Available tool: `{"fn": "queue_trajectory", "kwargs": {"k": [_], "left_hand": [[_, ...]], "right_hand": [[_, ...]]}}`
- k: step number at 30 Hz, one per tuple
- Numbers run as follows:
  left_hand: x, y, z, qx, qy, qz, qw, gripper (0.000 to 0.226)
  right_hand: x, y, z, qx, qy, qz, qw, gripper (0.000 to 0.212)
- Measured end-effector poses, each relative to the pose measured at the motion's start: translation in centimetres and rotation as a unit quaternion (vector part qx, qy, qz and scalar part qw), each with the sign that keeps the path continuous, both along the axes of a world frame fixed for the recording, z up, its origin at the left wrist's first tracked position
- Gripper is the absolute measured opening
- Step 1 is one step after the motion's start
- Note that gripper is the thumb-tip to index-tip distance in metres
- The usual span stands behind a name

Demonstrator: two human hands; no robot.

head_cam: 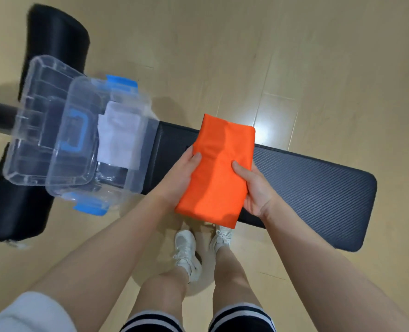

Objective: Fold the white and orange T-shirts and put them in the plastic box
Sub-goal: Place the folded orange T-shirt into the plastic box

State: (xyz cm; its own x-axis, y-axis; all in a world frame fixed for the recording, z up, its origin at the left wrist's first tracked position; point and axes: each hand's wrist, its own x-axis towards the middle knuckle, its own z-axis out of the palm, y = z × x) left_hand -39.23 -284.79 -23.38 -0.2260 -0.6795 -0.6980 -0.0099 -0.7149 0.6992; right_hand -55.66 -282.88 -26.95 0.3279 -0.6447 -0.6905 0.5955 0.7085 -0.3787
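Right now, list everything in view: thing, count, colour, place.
orange T-shirt: one, orange, folded, held above the bench
white T-shirt: one, white, folded, inside the plastic box
plastic box: one, clear with blue latches, on the bench's left end
lid: one, clear with blue handle, leaning over the box's left side
bench: one, black, padded, across the floor
floor: tan wood
shoes: two, white, below the bench
left hand: grip on shirt's left edge
right hand: grip on shirt's right edge

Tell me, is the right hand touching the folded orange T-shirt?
Touching: the head view shows the right hand gripping the orange T-shirt's edge, thumb on top.
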Motion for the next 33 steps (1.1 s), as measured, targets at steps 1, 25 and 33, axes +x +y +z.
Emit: {"fn": "queue_trajectory", "kwargs": {"k": [1, 25, 33], "left_hand": [[0.8, -0.2, 1.4, -0.011, -0.002, 0.008, 1.000, 0.036], [31.3, -12.0, 2.1, -0.349, -0.351, -0.197, 0.846, 0.028], [32.6, -10.7, -0.6, -0.400, -0.443, -0.239, 0.766, 0.042]], "right_hand": [[0.8, -0.4, 1.2, -0.008, 0.002, 0.006, 1.000, 0.060], [29.0, -10.3, -3.1, 0.004, 0.168, -0.024, 0.985, 0.071], [30.2, -10.4, -6.1, 0.019, 0.503, 0.077, 0.860, 0.050]]}}
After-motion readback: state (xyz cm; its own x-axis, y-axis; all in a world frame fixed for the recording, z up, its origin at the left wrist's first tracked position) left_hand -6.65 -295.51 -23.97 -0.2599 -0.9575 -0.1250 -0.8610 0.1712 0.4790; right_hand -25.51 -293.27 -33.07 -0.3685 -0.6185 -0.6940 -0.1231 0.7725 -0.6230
